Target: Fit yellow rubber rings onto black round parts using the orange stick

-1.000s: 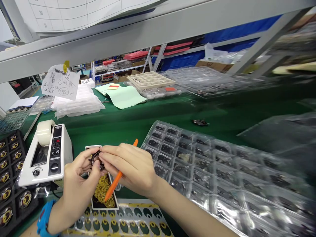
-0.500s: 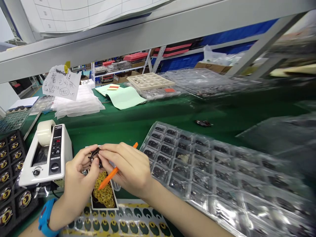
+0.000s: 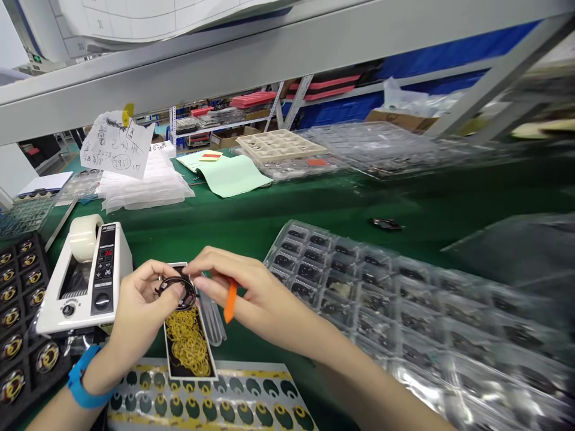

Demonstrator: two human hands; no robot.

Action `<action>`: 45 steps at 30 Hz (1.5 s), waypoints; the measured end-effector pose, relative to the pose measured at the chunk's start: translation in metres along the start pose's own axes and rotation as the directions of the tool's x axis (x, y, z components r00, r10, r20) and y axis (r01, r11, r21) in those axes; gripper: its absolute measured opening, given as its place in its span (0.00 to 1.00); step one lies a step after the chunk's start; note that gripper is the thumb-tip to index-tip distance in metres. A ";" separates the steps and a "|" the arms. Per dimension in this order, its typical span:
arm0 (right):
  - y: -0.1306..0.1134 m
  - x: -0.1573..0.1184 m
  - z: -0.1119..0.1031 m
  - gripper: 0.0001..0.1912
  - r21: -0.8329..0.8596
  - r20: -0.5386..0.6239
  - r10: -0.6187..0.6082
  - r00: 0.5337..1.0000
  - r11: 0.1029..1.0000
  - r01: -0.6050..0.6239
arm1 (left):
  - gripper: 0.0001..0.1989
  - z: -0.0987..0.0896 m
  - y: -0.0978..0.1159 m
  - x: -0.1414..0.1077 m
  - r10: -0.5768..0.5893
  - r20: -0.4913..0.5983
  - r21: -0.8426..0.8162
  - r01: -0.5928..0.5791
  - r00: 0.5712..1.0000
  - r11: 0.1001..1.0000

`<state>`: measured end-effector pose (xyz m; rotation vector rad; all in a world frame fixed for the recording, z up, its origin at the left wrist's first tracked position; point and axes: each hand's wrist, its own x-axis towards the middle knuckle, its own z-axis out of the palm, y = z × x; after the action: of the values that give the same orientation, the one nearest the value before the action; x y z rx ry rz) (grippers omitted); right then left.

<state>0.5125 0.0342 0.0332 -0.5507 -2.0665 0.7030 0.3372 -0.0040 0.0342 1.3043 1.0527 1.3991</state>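
My left hand (image 3: 140, 305) pinches a dark ring-shaped part (image 3: 185, 299) between thumb and fingers. Close by on its right, my right hand (image 3: 258, 290) has its fingertips at or near the ring's edge; whether they touch it is unclear. An orange pointed stick (image 3: 230, 301) is tucked in the right hand's fingers, its tip down. Beneath the ring stands a narrow white box (image 3: 193, 378) with a pile of thin yellow rings (image 3: 188, 347) in it. A sheet of stickers (image 3: 260, 412) with green and yellow round shapes lies in front of the box.
To the left are a white tape dispenser (image 3: 105, 269) and a black foam tray (image 3: 30, 326) of shiny round parts. A clear compartment tray (image 3: 381, 254) with dark parts spreads across the right. One loose dark part (image 3: 385, 224) lies behind it. Papers (image 3: 139, 185) sit farther back.
My right hand has drawn slightly away from the ring, which shows more now. The orange stick has swung from a long slant to a short, steeper pose. The view has shifted a little.
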 end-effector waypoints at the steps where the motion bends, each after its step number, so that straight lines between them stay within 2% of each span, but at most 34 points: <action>1: 0.000 0.000 0.000 0.06 0.009 0.027 -0.028 0.999 1.000 0.028 | 0.03 0.001 0.001 -0.001 -0.003 0.013 0.002 0.003 1.000 1.000; 6: 0.000 -0.002 0.000 0.08 -0.089 0.055 -0.153 0.987 0.983 0.158 | 0.03 0.002 0.005 -0.003 0.053 0.039 0.084 -0.056 0.998 0.995; 11: -0.003 -0.004 0.001 0.09 -0.141 0.124 -0.150 0.981 0.976 0.167 | 0.04 0.001 0.007 -0.001 0.102 0.036 0.156 -0.107 0.994 0.982; 13: -0.003 -0.004 0.004 0.10 -0.070 0.139 -0.103 0.985 0.991 0.114 | 0.03 0.000 0.007 -0.001 0.109 0.039 0.170 -0.114 0.993 0.979; 17: -0.002 -0.002 0.010 0.15 0.155 0.172 0.075 0.982 0.983 -0.102 | 0.03 -0.001 0.006 0.001 0.095 0.041 0.171 -0.101 0.995 0.980; 19: -0.001 -0.002 0.010 0.15 0.169 0.206 0.112 0.972 0.974 -0.149 | 0.02 -0.001 0.006 0.001 0.068 0.041 0.145 -0.073 0.997 0.987; 23: -0.001 -0.002 0.006 0.11 0.042 0.231 0.061 0.971 0.996 -0.073 | 0.02 -0.003 0.006 0.003 0.008 0.053 0.096 -0.013 0.999 0.995; 25: -0.001 -0.003 0.006 0.12 0.018 0.229 0.037 0.973 0.999 -0.042 | 0.02 -0.003 0.008 0.002 0.004 0.064 0.105 -0.011 0.998 0.994; 28: 0.000 -0.003 0.010 0.18 0.125 0.246 0.086 0.965 0.985 -0.119 | 0.03 -0.003 0.009 0.002 -0.001 0.087 0.121 -0.009 0.996 0.993; 32: 0.004 -0.002 0.013 0.26 0.368 0.307 0.179 0.935 0.884 -0.290 | 0.02 -0.005 0.007 0.002 -0.010 0.090 0.069 0.003 0.996 0.998; 34: 0.005 -0.001 0.011 0.25 0.341 0.294 0.196 0.935 0.893 -0.294 | 0.02 -0.006 0.006 0.002 0.003 0.092 0.042 -0.006 0.996 0.999; 37: 0.006 0.000 0.008 0.22 0.217 0.244 0.164 0.956 0.951 -0.219 | 0.02 -0.007 0.005 0.003 0.014 0.105 0.027 -0.017 0.994 1.000; 39: 0.007 0.000 0.009 0.24 0.188 0.211 0.135 0.968 0.966 -0.176 | 0.02 -0.007 0.004 0.004 0.015 0.108 0.021 -0.017 0.994 1.000; 42: 0.008 0.001 0.014 0.29 0.241 0.179 0.165 0.970 0.948 -0.205 | 0.04 -0.007 0.003 0.004 0.005 0.105 0.016 -0.006 0.994 1.000; 45: 0.009 0.002 0.019 0.32 0.363 0.186 0.238 0.953 0.885 -0.292 | 0.05 -0.007 0.002 0.004 -0.015 0.093 0.018 0.013 0.996 1.000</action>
<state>0.4962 0.0366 0.0198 -0.5735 -1.9184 1.3118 0.3304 -0.0004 0.0364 1.3589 1.0120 1.3087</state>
